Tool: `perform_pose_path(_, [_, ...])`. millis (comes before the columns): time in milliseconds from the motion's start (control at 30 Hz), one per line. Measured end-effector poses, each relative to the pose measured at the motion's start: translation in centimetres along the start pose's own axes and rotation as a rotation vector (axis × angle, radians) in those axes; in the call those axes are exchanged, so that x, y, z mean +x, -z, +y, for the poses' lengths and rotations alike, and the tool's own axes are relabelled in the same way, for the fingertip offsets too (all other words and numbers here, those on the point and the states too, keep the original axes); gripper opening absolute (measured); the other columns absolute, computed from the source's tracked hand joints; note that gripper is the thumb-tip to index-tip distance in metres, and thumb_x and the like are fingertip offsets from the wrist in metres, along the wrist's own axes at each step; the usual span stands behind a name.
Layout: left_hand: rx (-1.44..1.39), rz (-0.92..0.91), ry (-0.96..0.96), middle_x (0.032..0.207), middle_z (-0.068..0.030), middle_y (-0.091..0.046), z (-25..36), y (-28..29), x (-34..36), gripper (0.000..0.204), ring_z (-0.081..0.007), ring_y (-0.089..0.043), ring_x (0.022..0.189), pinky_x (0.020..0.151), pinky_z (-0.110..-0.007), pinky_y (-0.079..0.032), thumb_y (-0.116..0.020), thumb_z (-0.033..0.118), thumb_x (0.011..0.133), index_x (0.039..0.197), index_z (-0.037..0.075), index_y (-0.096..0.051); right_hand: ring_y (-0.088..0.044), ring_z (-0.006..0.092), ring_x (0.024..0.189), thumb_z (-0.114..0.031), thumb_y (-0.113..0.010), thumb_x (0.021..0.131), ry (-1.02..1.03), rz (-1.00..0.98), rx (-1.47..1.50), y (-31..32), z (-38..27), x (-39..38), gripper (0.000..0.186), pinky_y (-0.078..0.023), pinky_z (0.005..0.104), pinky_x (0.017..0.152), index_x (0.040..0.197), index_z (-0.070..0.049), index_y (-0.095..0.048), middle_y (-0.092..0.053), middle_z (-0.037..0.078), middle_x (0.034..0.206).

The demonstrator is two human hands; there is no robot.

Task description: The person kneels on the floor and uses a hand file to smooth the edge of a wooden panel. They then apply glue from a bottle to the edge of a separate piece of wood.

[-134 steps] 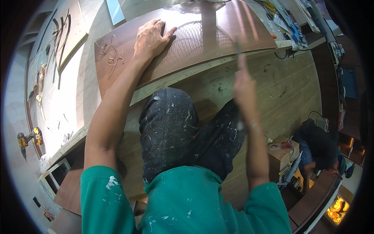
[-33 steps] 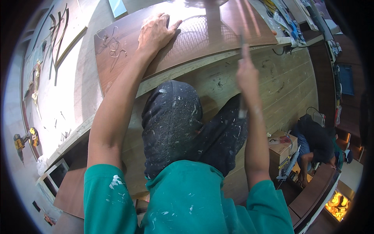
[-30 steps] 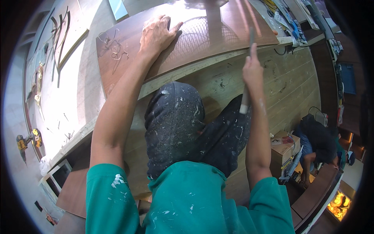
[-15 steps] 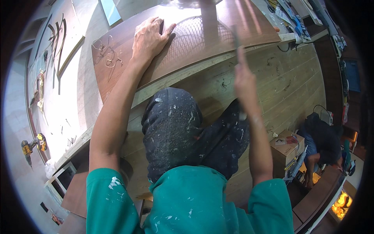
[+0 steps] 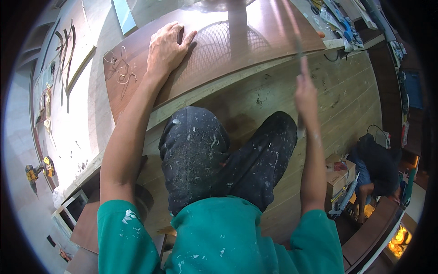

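Observation:
My left hand (image 5: 166,52) rests with fingers apart on a brown wood-grain board (image 5: 205,73), whose glossy top reflects a grid pattern. My right hand (image 5: 306,96) grips a long, thin, blurred tool (image 5: 299,50), held upright in the picture at the board's front edge, toward its right end. Thin loose wires or strands (image 5: 121,68) lie on the board's left part. The board lies on a pale worktop (image 5: 84,128) with a wooden front edge. Below it are my paint-spattered dark-trousered legs (image 5: 191,160).
A yellow-and-black drill (image 5: 39,171) sits at the far left. Dark curved strips lie on a panel (image 5: 84,64) at upper left. Tools and bags (image 5: 346,34) clutter the upper right. A co-worker (image 5: 374,169) in dark clothing bends beside a cardboard box (image 5: 340,176) at lower right.
My right hand and its tool keep shifting, now farther right than half a second ago. My left hand stays on the board, appearing slightly farther left in the picture.

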State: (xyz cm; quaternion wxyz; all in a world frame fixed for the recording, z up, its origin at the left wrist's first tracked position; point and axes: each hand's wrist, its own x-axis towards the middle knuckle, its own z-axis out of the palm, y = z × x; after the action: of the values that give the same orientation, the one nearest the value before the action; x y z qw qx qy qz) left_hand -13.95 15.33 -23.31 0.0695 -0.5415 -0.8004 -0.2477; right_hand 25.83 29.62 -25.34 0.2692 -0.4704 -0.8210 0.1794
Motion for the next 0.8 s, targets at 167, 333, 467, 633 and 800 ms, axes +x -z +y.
perform_pose_path(167, [-0.020,-0.010,-0.015,0.139,-0.0174,-0.067,0.8,-0.8,0.5,0.060,-0.0337,-0.063,0.129,0.113,-0.046,-0.044,-0.059,0.055,0.102,0.127,0.002,-0.072,-0.072,0.0388,0.099,-0.021,-0.044,0.110,-0.379,-0.013,0.085,3.4,3.9,5.6,0.059,-0.055,0.0469,0.088,0.168,-0.026,-0.031,-0.071,0.029,0.120])
perform_pose_path(333, [-0.007,0.008,-0.002,0.138,-0.0180,-0.067,0.2,-0.2,0.1,0.060,-0.0336,-0.063,0.129,0.113,-0.046,-0.044,-0.059,0.055,0.102,0.126,0.001,-0.072,-0.072,0.0353,0.091,-0.020,-0.043,0.110,-0.023,-0.003,-0.004,-0.6,-1.2,-0.3,0.061,-0.056,0.0468,0.081,0.168,-0.024,-0.028,-0.072,0.027,0.114])
perform_pose_path(467, [-0.035,-0.019,0.021,0.137,-0.0181,-0.068,0.6,-0.2,0.3,0.059,-0.0338,-0.063,0.129,0.113,-0.046,-0.044,-0.061,0.054,0.101,0.124,0.001,-0.072,-0.066,0.0323,0.069,-0.019,-0.043,0.109,-0.465,-0.059,0.073,3.7,0.5,5.1,0.062,-0.055,0.0481,0.069,0.169,-0.025,-0.026,-0.074,0.022,0.093])
perform_pose_path(633, [-0.119,-0.095,0.096,0.136,-0.0183,-0.068,0.7,0.9,0.2,0.057,-0.0347,-0.063,0.129,0.111,-0.048,-0.046,-0.063,0.052,0.101,0.123,0.001,-0.073,-0.066,0.0386,0.068,-0.018,-0.045,0.108,-0.191,-0.128,0.111,-0.4,-5.0,-1.0,0.065,-0.053,0.0493,0.068,0.169,-0.027,-0.025,-0.070,0.027,0.089])
perform_pose_path(800, [-0.116,0.085,0.077,0.145,-0.0207,-0.062,-1.5,2.4,-5.1,0.058,-0.0366,-0.060,0.133,0.113,-0.049,-0.046,-0.063,0.052,0.101,0.133,0.003,-0.068,-0.066,0.0343,0.071,-0.016,-0.054,0.107,-0.097,-0.319,0.355,0.6,-11.8,-10.1,0.071,-0.055,0.0411,0.072,0.170,-0.020,-0.022,-0.070,0.019,0.091])
